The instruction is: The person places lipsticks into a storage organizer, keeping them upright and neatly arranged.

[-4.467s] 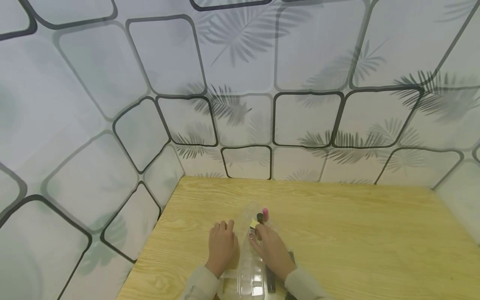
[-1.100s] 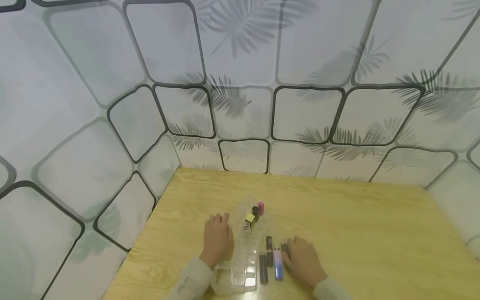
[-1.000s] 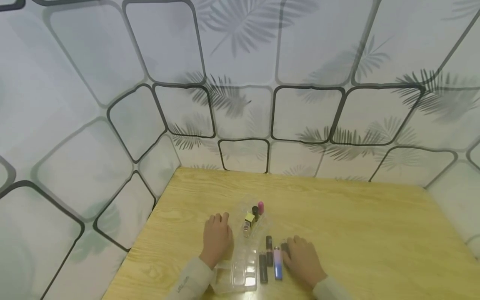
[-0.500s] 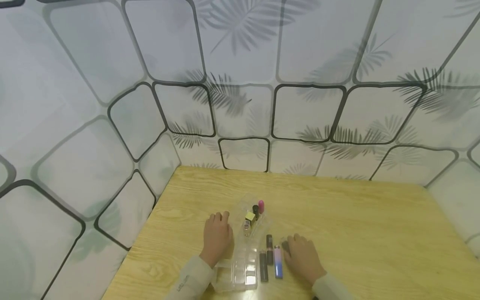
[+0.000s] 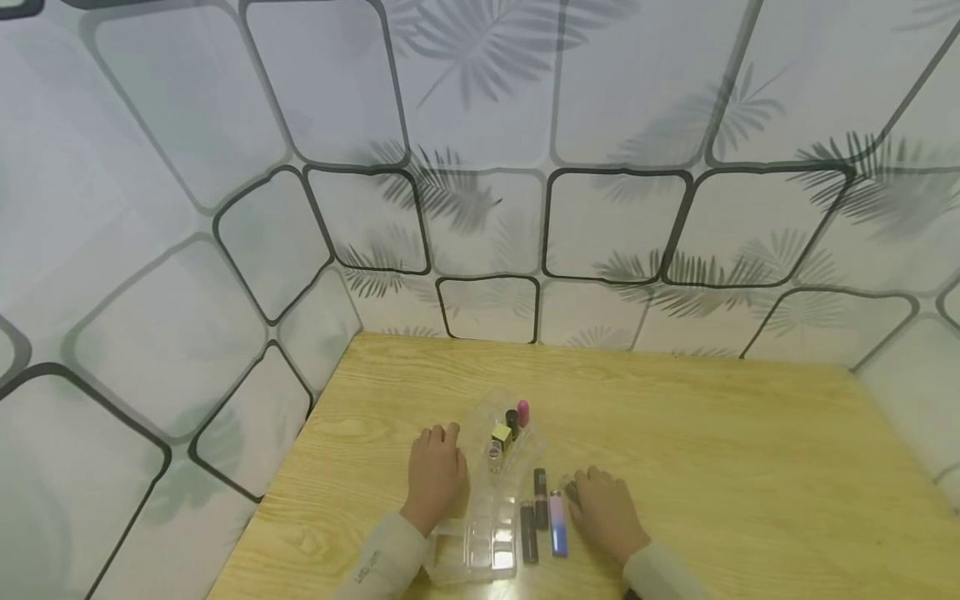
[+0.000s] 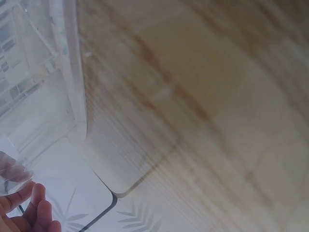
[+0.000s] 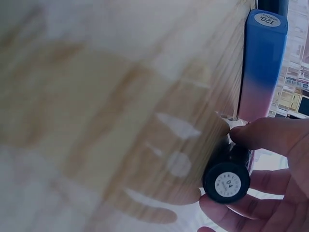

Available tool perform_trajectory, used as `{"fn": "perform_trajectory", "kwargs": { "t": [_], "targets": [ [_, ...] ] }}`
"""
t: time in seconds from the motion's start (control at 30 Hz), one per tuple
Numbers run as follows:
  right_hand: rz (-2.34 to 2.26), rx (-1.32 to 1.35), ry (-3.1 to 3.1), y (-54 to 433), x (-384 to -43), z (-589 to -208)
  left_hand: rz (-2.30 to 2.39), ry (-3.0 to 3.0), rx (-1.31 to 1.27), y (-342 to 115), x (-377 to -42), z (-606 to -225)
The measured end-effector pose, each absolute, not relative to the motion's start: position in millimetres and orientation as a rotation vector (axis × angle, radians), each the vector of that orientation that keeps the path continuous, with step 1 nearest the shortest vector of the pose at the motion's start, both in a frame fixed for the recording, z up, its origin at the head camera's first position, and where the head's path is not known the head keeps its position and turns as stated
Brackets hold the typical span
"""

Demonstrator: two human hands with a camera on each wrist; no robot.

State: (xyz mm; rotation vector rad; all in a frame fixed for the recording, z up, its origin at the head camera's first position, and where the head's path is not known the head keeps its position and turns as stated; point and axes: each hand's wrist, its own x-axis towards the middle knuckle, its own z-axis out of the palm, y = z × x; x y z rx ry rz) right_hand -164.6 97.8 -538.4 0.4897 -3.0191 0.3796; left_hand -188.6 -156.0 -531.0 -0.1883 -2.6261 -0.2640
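Note:
A clear plastic organizer tray [image 5: 487, 508] lies on the table between the hands. At its far end stand a pink-capped tube [image 5: 523, 412], a black tube [image 5: 512, 421], a yellow-topped box-shaped lipstick [image 5: 501, 435] and a clear-capped tube [image 5: 495, 456]. My left hand [image 5: 435, 477] rests beside the tray's left side with loosely bent fingers; whether it touches the tray I cannot tell. My right hand [image 5: 606, 512] holds a black lipstick tube [image 7: 226, 180], its round end label reading 04, between thumb and fingers at table level. Left of it lies a pink-and-blue lipstick [image 5: 557, 523].
Two dark tubes, a nearer one [image 5: 528, 532] and a farther one [image 5: 541, 498], lie along the tray's right side. The wood-grain table [image 5: 720, 450] meets a patterned backdrop [image 5: 615, 225] behind and at both sides.
Since the oldest frame, my right hand has moved from the tubes in the tray to the table at the right. Over the last second both hands have hardly moved.

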Motion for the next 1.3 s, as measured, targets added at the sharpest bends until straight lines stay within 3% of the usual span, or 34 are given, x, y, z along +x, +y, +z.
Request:
{"fn": "perform_trajectory", "kwargs": {
  "t": [0.77,1.3],
  "targets": [
    [0.405,0.528,-2.978,99,-164,-540,-0.248,-2.614,-0.188,-157,-187,-530],
    [0.590,0.566,-2.774,80,-160,-506,-0.252,-2.628,-0.181,-159,-187,-534]
  ]
}}
